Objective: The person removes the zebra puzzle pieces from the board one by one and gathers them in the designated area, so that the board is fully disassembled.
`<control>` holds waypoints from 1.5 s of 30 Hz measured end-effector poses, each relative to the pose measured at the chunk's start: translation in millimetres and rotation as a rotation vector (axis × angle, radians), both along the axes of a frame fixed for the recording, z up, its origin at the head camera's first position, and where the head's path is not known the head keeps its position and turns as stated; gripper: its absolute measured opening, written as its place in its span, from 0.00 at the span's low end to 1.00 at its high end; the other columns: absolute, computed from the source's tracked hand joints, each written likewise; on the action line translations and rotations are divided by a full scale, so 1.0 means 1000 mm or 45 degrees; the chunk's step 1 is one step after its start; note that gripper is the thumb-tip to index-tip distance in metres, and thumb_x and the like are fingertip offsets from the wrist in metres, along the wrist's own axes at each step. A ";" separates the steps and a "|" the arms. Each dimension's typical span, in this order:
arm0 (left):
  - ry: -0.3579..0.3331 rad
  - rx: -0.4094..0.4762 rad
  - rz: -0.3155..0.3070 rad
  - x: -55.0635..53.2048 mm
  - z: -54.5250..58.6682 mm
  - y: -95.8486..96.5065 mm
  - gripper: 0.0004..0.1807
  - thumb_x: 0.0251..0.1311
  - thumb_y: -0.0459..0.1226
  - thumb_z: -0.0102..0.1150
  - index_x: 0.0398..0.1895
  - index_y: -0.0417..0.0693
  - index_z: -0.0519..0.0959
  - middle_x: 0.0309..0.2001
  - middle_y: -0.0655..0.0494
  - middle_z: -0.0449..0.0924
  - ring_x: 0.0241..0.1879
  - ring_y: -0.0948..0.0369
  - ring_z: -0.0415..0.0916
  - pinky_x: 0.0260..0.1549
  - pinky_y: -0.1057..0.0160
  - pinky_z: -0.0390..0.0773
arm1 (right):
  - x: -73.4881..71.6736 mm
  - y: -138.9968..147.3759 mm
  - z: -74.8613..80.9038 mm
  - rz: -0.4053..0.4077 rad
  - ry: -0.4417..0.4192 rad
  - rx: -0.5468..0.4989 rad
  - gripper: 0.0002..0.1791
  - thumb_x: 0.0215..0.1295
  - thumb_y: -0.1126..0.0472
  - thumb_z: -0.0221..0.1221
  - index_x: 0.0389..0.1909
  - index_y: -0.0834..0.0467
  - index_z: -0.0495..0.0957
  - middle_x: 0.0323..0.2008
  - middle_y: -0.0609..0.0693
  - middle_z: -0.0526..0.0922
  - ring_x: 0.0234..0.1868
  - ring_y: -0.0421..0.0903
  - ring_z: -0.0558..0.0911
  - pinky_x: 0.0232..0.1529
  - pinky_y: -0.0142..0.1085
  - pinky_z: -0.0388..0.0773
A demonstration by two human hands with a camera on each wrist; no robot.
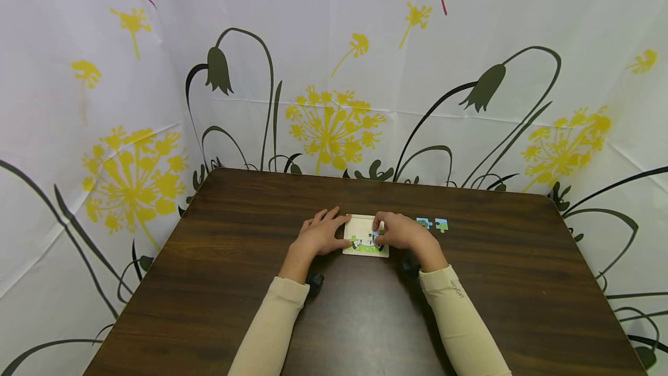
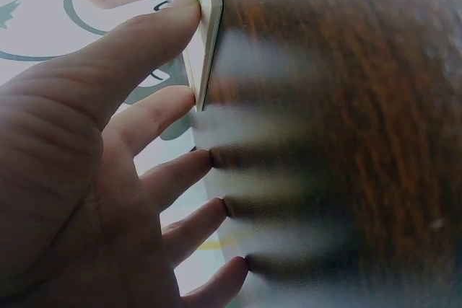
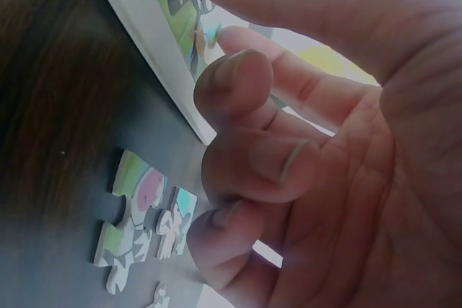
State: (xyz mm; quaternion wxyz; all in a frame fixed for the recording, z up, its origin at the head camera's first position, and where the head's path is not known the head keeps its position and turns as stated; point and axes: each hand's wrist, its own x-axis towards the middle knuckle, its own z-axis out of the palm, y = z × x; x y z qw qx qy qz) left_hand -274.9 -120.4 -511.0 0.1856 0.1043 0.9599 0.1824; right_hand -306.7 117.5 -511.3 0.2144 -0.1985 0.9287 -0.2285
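Note:
A small, pale-framed jigsaw tray [image 1: 360, 222] lies on the table, its lower part filled with green and black-and-white picture pieces. My left hand [image 1: 319, 237] rests at its left side, fingers spread; in the left wrist view the thumb [image 2: 162, 27] presses on the tray's edge and the other fingertips touch down beside it. Over the tray's right part, my right hand [image 1: 400, 232] pinches a puzzle piece [image 1: 374, 235] between thumb and index finger, low over the picture. Its other fingers [image 3: 242, 84] are curled in. The fingers hide much of that piece.
Loose jigsaw pieces lie right of the tray, among them a blue piece [image 1: 441, 224] and, in the right wrist view, a larger green-and-pink piece [image 3: 133, 218]. The dark wooden table [image 1: 209, 283] ends at a flower-patterned curtain [image 1: 334, 28].

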 end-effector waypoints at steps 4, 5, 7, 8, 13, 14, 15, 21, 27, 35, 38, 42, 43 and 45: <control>0.002 -0.001 0.001 0.000 0.000 0.000 0.41 0.73 0.56 0.65 0.86 0.65 0.62 0.89 0.51 0.49 0.87 0.43 0.45 0.80 0.32 0.53 | 0.001 -0.001 0.000 -0.020 0.013 0.033 0.12 0.71 0.54 0.70 0.49 0.50 0.79 0.30 0.49 0.78 0.27 0.45 0.74 0.28 0.39 0.67; 0.002 0.000 0.002 0.000 0.000 0.000 0.41 0.73 0.56 0.65 0.86 0.65 0.62 0.89 0.51 0.49 0.87 0.43 0.45 0.80 0.32 0.53 | 0.001 -0.002 0.000 -0.025 0.012 0.038 0.13 0.71 0.54 0.70 0.49 0.50 0.78 0.30 0.49 0.78 0.27 0.45 0.74 0.28 0.39 0.67; 0.002 0.001 0.002 0.000 -0.001 0.000 0.42 0.73 0.56 0.65 0.86 0.65 0.62 0.89 0.50 0.49 0.87 0.43 0.45 0.80 0.32 0.53 | 0.001 -0.002 0.000 -0.033 0.009 0.048 0.13 0.71 0.54 0.70 0.50 0.50 0.78 0.31 0.49 0.79 0.27 0.45 0.74 0.28 0.39 0.68; 0.002 0.001 0.002 0.000 -0.001 0.000 0.42 0.73 0.56 0.66 0.86 0.65 0.63 0.89 0.50 0.49 0.87 0.43 0.46 0.80 0.32 0.53 | 0.001 -0.003 0.000 -0.036 0.005 0.049 0.13 0.71 0.54 0.70 0.50 0.50 0.78 0.31 0.49 0.79 0.27 0.45 0.74 0.28 0.39 0.68; -0.008 -0.004 0.005 0.000 -0.001 -0.001 0.41 0.73 0.57 0.65 0.86 0.65 0.63 0.89 0.50 0.49 0.87 0.43 0.45 0.80 0.32 0.53 | 0.002 -0.004 -0.001 -0.035 -0.003 0.048 0.13 0.72 0.54 0.69 0.52 0.50 0.78 0.33 0.49 0.79 0.28 0.46 0.75 0.29 0.40 0.69; -0.007 -0.005 0.006 0.000 -0.002 -0.001 0.41 0.73 0.57 0.66 0.86 0.65 0.63 0.89 0.50 0.49 0.87 0.43 0.45 0.80 0.32 0.53 | 0.002 -0.004 -0.001 -0.038 -0.006 0.046 0.13 0.72 0.54 0.69 0.51 0.51 0.79 0.33 0.49 0.79 0.28 0.46 0.75 0.29 0.40 0.69; -0.007 -0.006 0.006 0.000 -0.002 -0.001 0.41 0.73 0.57 0.66 0.86 0.65 0.63 0.89 0.50 0.49 0.87 0.43 0.45 0.80 0.32 0.53 | 0.003 -0.004 -0.001 -0.039 -0.006 0.045 0.13 0.72 0.54 0.69 0.51 0.51 0.79 0.33 0.49 0.79 0.28 0.46 0.75 0.29 0.40 0.69; -0.005 0.000 0.005 -0.001 -0.003 0.000 0.41 0.73 0.57 0.66 0.85 0.65 0.63 0.89 0.50 0.49 0.87 0.43 0.46 0.80 0.32 0.53 | 0.003 -0.003 -0.001 -0.039 -0.018 0.021 0.13 0.73 0.55 0.69 0.51 0.52 0.78 0.33 0.49 0.80 0.28 0.46 0.75 0.30 0.40 0.69; -0.001 0.011 0.003 0.000 -0.002 0.000 0.41 0.73 0.57 0.66 0.85 0.65 0.64 0.89 0.50 0.50 0.87 0.43 0.46 0.80 0.32 0.53 | 0.003 -0.001 0.000 -0.035 -0.035 -0.028 0.14 0.74 0.57 0.69 0.51 0.54 0.76 0.33 0.50 0.79 0.28 0.46 0.75 0.30 0.39 0.69; 0.005 0.008 0.005 -0.001 -0.003 0.000 0.41 0.72 0.56 0.67 0.85 0.64 0.65 0.88 0.50 0.51 0.87 0.43 0.46 0.79 0.31 0.54 | 0.003 -0.001 0.000 -0.032 -0.050 -0.069 0.14 0.73 0.58 0.69 0.50 0.56 0.74 0.31 0.50 0.79 0.27 0.46 0.74 0.29 0.38 0.69; 0.006 0.008 0.003 -0.001 -0.003 0.000 0.41 0.72 0.56 0.67 0.85 0.64 0.65 0.88 0.50 0.51 0.87 0.42 0.46 0.79 0.32 0.54 | 0.003 -0.001 0.000 -0.035 -0.050 -0.073 0.14 0.73 0.59 0.69 0.50 0.56 0.74 0.31 0.50 0.79 0.27 0.46 0.74 0.29 0.38 0.69; 0.008 0.004 0.000 -0.002 -0.004 0.000 0.42 0.72 0.57 0.67 0.85 0.65 0.64 0.88 0.50 0.50 0.87 0.43 0.46 0.80 0.32 0.54 | 0.003 -0.002 0.001 -0.038 -0.041 -0.070 0.14 0.73 0.60 0.69 0.49 0.56 0.74 0.32 0.51 0.79 0.28 0.46 0.75 0.30 0.38 0.69; 0.009 0.004 -0.001 -0.002 -0.004 0.000 0.42 0.72 0.57 0.67 0.85 0.65 0.64 0.88 0.50 0.50 0.87 0.43 0.46 0.80 0.32 0.53 | 0.002 -0.002 0.001 -0.042 -0.038 -0.069 0.13 0.73 0.60 0.68 0.49 0.56 0.74 0.33 0.51 0.79 0.29 0.46 0.75 0.30 0.38 0.69; 0.010 0.005 -0.003 -0.003 -0.005 0.000 0.42 0.72 0.57 0.67 0.85 0.65 0.64 0.88 0.50 0.50 0.87 0.43 0.46 0.80 0.32 0.53 | 0.002 -0.003 0.001 -0.050 -0.030 -0.060 0.13 0.72 0.60 0.68 0.49 0.55 0.74 0.33 0.51 0.79 0.29 0.46 0.75 0.30 0.38 0.69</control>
